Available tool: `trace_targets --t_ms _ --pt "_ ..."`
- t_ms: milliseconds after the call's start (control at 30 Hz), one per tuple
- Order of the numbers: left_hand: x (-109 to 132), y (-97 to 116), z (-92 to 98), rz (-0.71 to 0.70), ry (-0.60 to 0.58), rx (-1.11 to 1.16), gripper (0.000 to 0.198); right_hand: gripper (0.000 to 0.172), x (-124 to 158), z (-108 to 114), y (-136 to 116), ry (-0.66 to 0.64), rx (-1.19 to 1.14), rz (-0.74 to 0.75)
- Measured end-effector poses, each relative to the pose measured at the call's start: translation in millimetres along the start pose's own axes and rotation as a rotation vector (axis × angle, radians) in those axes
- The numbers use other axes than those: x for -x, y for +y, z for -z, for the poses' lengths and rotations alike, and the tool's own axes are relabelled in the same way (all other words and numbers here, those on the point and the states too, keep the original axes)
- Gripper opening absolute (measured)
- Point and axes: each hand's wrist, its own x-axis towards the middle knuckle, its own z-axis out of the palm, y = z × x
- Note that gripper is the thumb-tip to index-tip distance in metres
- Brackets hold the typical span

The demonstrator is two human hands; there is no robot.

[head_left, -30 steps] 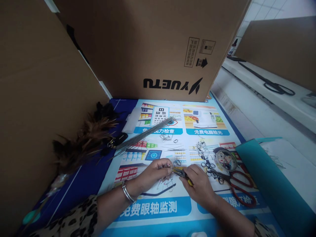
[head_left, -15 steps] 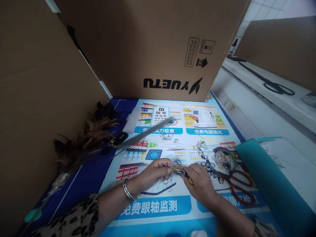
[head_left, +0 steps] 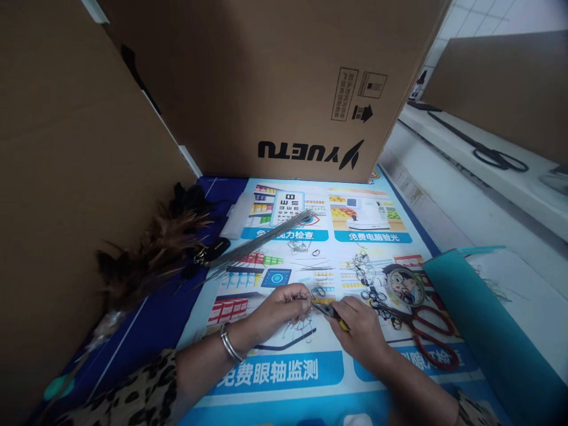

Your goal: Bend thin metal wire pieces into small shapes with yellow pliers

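Note:
Between the fingers of my left hand is pinched a tangle of thin bent wire, with loose ends hanging below. My right hand is closed around pliers with yellow handles, mostly hidden in the palm. The plier jaws point left and meet the wire beside my left fingertips; whether they grip it I cannot tell. Just beyond the hands lies a small wire loop. A bundle of straight wires rests farther back on the printed sheet.
Right of my right hand lie red-handled scissors, a round clear dish and dark small rings. A teal folder borders the right side. Brown feathers and a black key fob lie left. A cardboard box stands behind.
The pliers' jaws have shifted slightly to the right and down relative to my left fingertips. Both hands otherwise stay nearly in place.

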Motion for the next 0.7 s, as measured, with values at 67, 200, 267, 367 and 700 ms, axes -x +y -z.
trace_targets --t_ms 67,200,267,367,700 --pt "0.8 0.2 -1.2 -0.017 0.029 -0.034 0.013 0.015 -0.4 0.2 -0.2 -0.007 -0.009 -0.012" --pt "2.3 -1.3 -2.4 -0.033 0.081 -0.064 0.016 0.014 -1.3 0.1 -0.4 -0.018 -0.015 -0.025" --pt "2.6 -1.8 -2.4 -0.03 0.1 -0.059 0.017 0.015 -1.3 -0.3 -0.3 -0.02 -0.021 -0.026" --pt "2.9 -1.2 -2.4 -0.019 0.117 -0.052 0.019 0.015 -0.9 -0.8 0.0 -0.012 -0.029 -0.028" --pt "4.3 -0.1 -0.5 -0.073 0.214 -0.151 0.016 0.015 -0.4 1.3 -1.0 -0.035 -0.053 -0.045"
